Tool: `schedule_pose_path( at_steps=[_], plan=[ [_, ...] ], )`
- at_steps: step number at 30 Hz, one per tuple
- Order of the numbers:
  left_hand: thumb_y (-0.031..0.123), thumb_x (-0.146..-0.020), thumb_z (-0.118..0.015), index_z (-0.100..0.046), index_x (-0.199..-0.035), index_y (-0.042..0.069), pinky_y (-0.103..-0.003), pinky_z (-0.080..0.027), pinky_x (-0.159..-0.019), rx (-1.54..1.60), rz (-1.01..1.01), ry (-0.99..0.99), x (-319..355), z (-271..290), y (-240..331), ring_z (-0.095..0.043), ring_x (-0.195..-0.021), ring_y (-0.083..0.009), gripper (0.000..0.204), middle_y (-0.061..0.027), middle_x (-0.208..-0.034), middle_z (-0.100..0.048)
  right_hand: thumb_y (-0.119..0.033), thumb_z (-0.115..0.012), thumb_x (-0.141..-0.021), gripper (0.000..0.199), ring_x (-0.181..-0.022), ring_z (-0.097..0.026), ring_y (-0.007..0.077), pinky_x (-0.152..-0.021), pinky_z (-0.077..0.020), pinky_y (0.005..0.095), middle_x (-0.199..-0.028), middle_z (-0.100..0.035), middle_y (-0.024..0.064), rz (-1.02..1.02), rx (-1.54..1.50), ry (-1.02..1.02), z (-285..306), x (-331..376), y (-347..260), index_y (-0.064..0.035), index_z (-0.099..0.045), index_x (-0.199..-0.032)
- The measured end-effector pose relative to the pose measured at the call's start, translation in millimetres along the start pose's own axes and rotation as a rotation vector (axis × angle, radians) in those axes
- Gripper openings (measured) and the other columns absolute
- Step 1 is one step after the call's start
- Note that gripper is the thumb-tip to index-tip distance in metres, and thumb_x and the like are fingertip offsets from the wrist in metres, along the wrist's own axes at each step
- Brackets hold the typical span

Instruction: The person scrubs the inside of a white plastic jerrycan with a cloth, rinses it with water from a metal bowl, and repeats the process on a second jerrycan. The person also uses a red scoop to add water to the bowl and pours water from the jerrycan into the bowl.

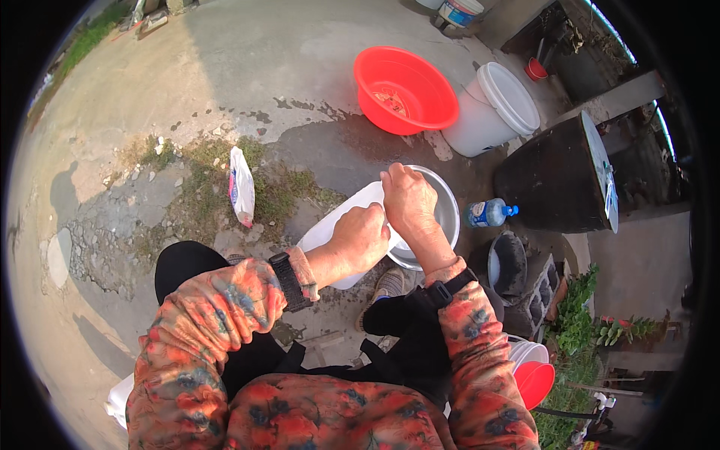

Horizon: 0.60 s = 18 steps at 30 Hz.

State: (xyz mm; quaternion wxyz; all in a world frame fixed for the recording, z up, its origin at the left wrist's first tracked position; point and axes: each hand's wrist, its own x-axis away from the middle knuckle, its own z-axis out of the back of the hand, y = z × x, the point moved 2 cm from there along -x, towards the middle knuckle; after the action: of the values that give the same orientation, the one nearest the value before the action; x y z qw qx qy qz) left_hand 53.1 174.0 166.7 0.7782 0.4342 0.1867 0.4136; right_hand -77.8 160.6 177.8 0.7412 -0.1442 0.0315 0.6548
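A smooth white object (335, 226), sheet-like or bag-like, stretches out before me above my knees; its exact kind does not show. My left hand (360, 237) is curled into a fist on its near right part. Close beside it, my right hand (409, 198) is also closed, gripping the object's right edge. The knuckles of both hands nearly meet, and the fingertips are hidden. Just beyond and beneath my right hand stands a shiny metal basin (452, 207), partly covered by my wrist and the white object.
A red basin (409, 90) and a white bucket (491, 109) stand ahead. To the right are a blue-capped bottle (487, 213), a big black barrel (551, 176) and a dark bowl (508, 264) by a concrete block (541, 296). A white packet (241, 187) lies left on weeds.
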Motion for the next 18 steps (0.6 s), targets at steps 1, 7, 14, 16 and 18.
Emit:
schedule_pose_path(
  at_steps=[1,7,14,16,18],
  plan=[
    [0.012,-0.09,-0.062,-0.06,-0.092,-0.007,-0.053,-0.053,-0.073,-0.039,0.0,0.007,1,-1,0,-0.068,-0.078,-0.0461,0.02,-0.0279,-0.074,-0.067,-0.034,-0.059,-0.1,0.031,-0.081,-0.067,0.0379,-0.074,-0.0526,0.0494,-0.078,-0.068,0.0137,-0.015,-0.005,-0.049,-3,-3,1,-0.0042,-0.064,-0.092],
    [0.012,-0.09,-0.06,-0.059,-0.096,-0.007,-0.054,-0.055,-0.071,-0.127,0.035,-0.03,0,4,5,-0.07,-0.075,-0.044,0.019,-0.0244,-0.078,-0.069,-0.037,-0.063,-0.098,0.034,-0.076,-0.07,0.0392,-0.074,-0.0544,0.0502,-0.083,-0.071,0.0122,-0.374,-0.332,-0.095,10,-24,17,-0.0047,-0.064,-0.087],
    [0.01,-0.089,-0.063,-0.057,-0.092,-0.007,-0.053,-0.053,-0.066,-0.136,-0.087,0.035,2,0,1,-0.067,-0.07,-0.0445,0.018,-0.0248,-0.069,-0.066,-0.042,-0.058,-0.1,0.039,-0.079,-0.07,0.0415,-0.077,-0.0538,0.0514,-0.081,-0.071,0.0161,-0.062,0.062,-0.149,-8,-9,1,-0.0047,-0.065,-0.091],
    [0.01,-0.089,-0.063,-0.057,-0.093,-0.008,-0.054,-0.053,-0.066,-0.161,-0.091,0.046,1,0,1,-0.067,-0.07,-0.0441,0.019,-0.0239,-0.069,-0.066,-0.045,-0.054,-0.101,0.046,-0.079,-0.07,0.0403,-0.077,-0.0538,0.0508,-0.076,-0.071,0.0158,-0.181,-0.04,-0.154,-13,-19,10,-0.0052,-0.069,-0.082],
    [0.01,-0.089,-0.063,-0.057,-0.094,-0.008,-0.054,-0.053,-0.066,-0.186,-0.089,0.038,-1,0,2,-0.068,-0.07,-0.0439,0.02,-0.0234,-0.069,-0.066,-0.047,-0.051,-0.102,0.054,-0.079,-0.071,0.0391,-0.078,-0.0539,0.0501,-0.072,-0.071,0.0156,-0.316,-0.128,-0.135,-12,-27,21,-0.0058,-0.072,-0.074]
  ],
)
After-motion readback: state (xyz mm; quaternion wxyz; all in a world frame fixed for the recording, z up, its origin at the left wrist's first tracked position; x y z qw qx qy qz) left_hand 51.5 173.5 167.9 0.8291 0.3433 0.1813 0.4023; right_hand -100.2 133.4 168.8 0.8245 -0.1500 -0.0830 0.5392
